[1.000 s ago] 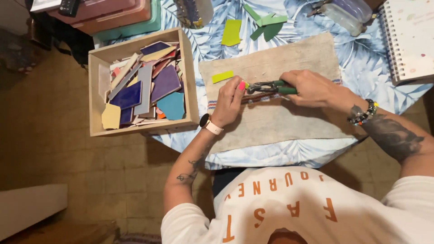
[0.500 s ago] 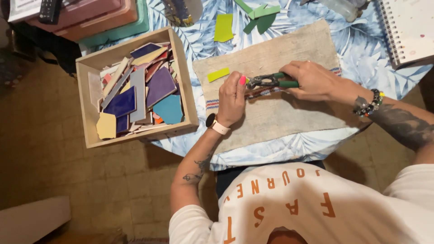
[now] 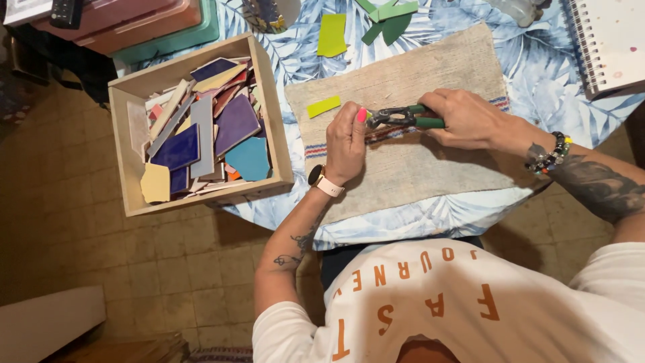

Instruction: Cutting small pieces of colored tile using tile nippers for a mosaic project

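Your green-handled nippers (image 3: 403, 119) sit over the middle of the beige woven mat (image 3: 430, 171), their dark head pointing toward your left hand (image 3: 346, 142). Your right hand (image 3: 463, 119) wraps around the handles with the fingers pressed together on them. Your left hand meets the head of the tool, thumb and fingers pinched at the tip; whatever small piece is between them is too hidden to tell. Just beyond that hand, a yellow-green tile piece (image 3: 324, 106) lies on the mat, apart from your fingers. Farther up, off the mat, on the blue leaf-print tablecloth (image 3: 537, 74), rest a larger lime tile (image 3: 332, 34) and a few darker green shards (image 3: 386, 17). To your left, a shallow wooden box (image 3: 265, 101) overhangs the table edge, full of broken tiles in purple, blue, teal, cream and grey. A spiral notebook (image 3: 611, 40) lies at the far right, and stacked plastic cases (image 3: 134, 23) sit beyond the box.
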